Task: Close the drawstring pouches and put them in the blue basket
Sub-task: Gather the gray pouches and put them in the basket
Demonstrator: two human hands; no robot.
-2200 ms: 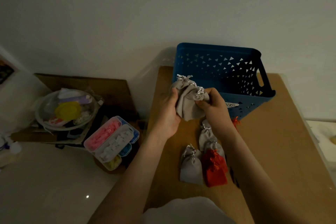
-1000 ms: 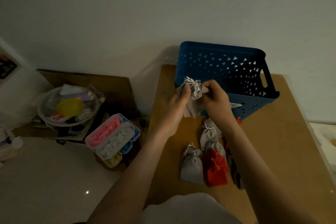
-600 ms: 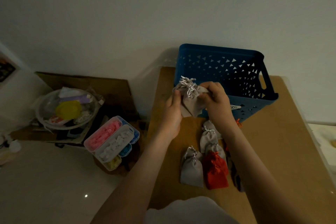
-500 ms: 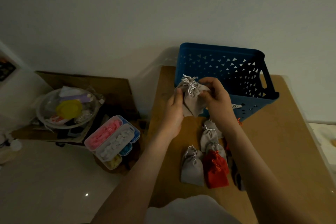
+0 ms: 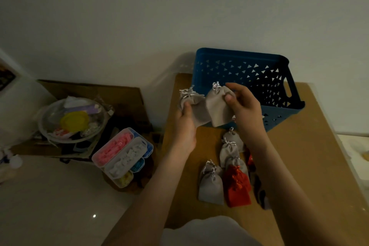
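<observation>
Dim light falls on a brown tabletop [image 5: 299, 156] set against a plain wall, with the blue basket [image 5: 239, 55] standing at its 12 o'clock edge. Each hand holds one pouch just in front of the basket's near wall.

The step in hand appears to be the drop into the basket. To do it well, I would check that each cord is drawn snug. Then lift the right hand [image 5: 246, 106] over the rim toward 1 o'clock and let go low inside, so the pouch does not catch the edge; the left hand [image 5: 184, 126] follows.

The left hand grips a grey drawstring pouch [image 5: 197, 111] from below, thumb and fingers wrapped round its body, silver cords bunched at the top. The right hand, at 3 o'clock of the left, pinches a second grey pouch [image 5: 216, 110] between thumb and curled fingers near its neck, and the body hangs below. Both necks look gathered, though the gloom hides whether they are fully tight.

At 6 o'clock of the hands, more grey pouches [image 5: 210, 185] and a red pouch [image 5: 237, 189] lie clustered on the tabletop.
</observation>
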